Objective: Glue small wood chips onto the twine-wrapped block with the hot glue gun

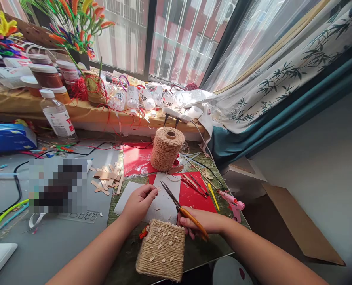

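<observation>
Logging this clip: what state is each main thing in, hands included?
Left hand: fingers drawn together; any grip unclear.
Right hand: closed around scissors.
Scissors: held, blades together or nearly so.
Twine-wrapped piece: pale chips dotted over one face.
Twine spool: upright.
Craft sticks: loosely heaped.
Water bottle: upright, capped.
Power strip: plugs inserted.
Pink glue gun: lying down, unheld.
</observation>
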`<state>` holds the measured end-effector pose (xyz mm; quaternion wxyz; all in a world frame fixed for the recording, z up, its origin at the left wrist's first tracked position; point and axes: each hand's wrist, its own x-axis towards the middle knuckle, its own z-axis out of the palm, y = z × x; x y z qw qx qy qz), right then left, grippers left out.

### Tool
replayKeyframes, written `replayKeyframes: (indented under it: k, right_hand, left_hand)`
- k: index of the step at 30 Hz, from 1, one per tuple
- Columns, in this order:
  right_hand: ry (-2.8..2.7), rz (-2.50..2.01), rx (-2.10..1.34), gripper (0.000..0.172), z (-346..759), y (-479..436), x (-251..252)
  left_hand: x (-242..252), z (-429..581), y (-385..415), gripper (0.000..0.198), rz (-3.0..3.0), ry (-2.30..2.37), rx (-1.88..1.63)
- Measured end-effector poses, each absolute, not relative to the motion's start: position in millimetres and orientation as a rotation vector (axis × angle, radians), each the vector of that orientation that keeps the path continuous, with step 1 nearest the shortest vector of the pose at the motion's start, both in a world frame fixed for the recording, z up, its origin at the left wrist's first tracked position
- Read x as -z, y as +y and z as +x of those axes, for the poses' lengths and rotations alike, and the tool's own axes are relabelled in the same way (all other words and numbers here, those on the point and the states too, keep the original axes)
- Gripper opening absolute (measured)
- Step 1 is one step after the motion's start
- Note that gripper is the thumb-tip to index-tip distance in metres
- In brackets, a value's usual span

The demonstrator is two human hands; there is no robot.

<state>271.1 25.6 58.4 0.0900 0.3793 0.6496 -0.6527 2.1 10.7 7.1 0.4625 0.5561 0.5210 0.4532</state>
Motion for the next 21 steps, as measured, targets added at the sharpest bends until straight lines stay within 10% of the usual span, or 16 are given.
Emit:
replayKeyframes:
  k: [21]
  right_hand:
    - [2.054,1.282,1.799,0.060,262.4,13.4,-56.2]
  left_hand:
    - [-1.1,9.1,9.5,0.034,1.321,1.191,-1.052]
